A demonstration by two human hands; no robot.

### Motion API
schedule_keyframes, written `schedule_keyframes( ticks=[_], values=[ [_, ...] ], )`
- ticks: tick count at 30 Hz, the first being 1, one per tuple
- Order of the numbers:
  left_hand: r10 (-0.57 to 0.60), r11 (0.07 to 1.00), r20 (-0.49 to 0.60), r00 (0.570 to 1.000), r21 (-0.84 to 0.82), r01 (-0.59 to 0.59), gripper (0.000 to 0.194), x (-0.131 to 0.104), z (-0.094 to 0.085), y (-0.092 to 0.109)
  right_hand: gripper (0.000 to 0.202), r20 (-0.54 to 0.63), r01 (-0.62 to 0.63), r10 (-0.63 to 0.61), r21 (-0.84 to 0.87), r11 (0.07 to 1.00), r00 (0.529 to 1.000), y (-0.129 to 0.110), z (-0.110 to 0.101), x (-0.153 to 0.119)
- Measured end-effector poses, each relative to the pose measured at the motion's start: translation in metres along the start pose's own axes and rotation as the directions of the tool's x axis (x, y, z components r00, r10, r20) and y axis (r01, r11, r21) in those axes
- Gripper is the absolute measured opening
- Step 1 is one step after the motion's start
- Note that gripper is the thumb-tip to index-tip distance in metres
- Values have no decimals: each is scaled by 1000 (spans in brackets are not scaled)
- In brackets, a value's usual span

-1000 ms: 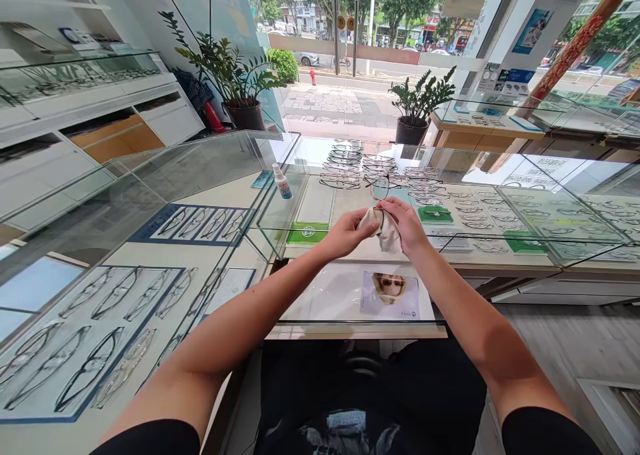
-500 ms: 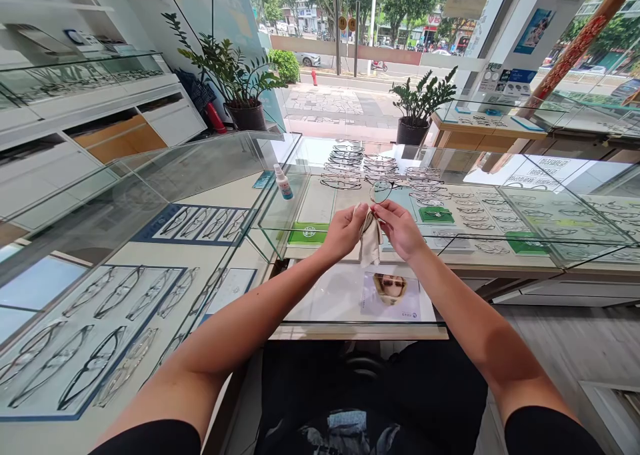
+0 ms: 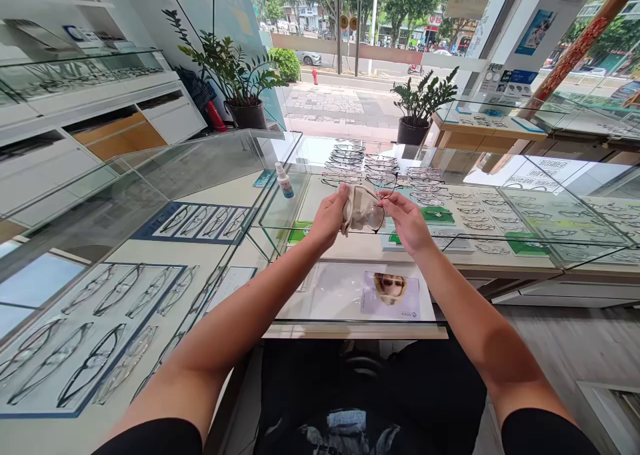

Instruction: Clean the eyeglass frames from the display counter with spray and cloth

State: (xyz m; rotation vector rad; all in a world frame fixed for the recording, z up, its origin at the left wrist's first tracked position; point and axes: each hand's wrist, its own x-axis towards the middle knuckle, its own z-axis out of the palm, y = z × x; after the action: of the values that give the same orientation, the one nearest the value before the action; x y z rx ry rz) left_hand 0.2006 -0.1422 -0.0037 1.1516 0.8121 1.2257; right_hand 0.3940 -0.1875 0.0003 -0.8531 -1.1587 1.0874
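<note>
Thin-rimmed eyeglasses (image 3: 377,219) and a beige cloth (image 3: 356,205), held up together above a glass counter (image 3: 357,333).
The left hand (image 3: 327,218) is closed, thumb and fingers gripping the bunched cloth; the right hand (image 3: 409,225) is partly curled, pinching the eyeglasses between thumb and fingertips, with one clear lens hanging low beside the cloth. How much of the other lens the cloth covers is hard to tell at this size. A white spray bottle (image 3: 285,180) stands on the counter to the left, spectacle frames (image 3: 383,165) lie in rows beyond, and a picture card (image 3: 393,295) lies nearer the body.
</note>
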Motion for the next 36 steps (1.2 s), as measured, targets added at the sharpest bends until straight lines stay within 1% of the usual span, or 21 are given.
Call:
schedule_keyframes(
  ticks=[4,6,10,14,17,21,25,29,36],
  values=[
    [21,997,9,1000,-69,-20,74,2,-2,6,39,78,8,-3,-61,998,997,1,5,-3],
    [41,997,45,998,-72,-38,75,0,-1,7,40,101,7,5,-117,993,995,2,7,-4],
    [70,997,148,987,-45,-64,77,-5,1,8,44,113,-63,83,-170,984,990,4,8,-5],
    [67,998,241,968,-34,-60,70,-6,1,9,45,124,-79,95,-128,989,988,4,7,-6],
    [69,997,280,958,-38,-61,64,-7,0,10,46,147,-120,129,-66,991,981,4,7,-7],
    [68,998,296,953,-38,-59,62,-9,1,14,50,164,-156,160,-39,987,973,5,7,-7],
    [78,997,287,955,-27,-73,60,-10,1,17,49,169,-170,172,-28,985,970,6,7,-7],
    [46,999,297,954,-21,-42,57,-9,-2,18,47,163,-205,203,-3,979,966,3,7,-8],
    [15,1000,335,942,-25,-7,55,-13,-1,24,45,208,-287,258,119,951,943,-1,11,-11]
  ],
)
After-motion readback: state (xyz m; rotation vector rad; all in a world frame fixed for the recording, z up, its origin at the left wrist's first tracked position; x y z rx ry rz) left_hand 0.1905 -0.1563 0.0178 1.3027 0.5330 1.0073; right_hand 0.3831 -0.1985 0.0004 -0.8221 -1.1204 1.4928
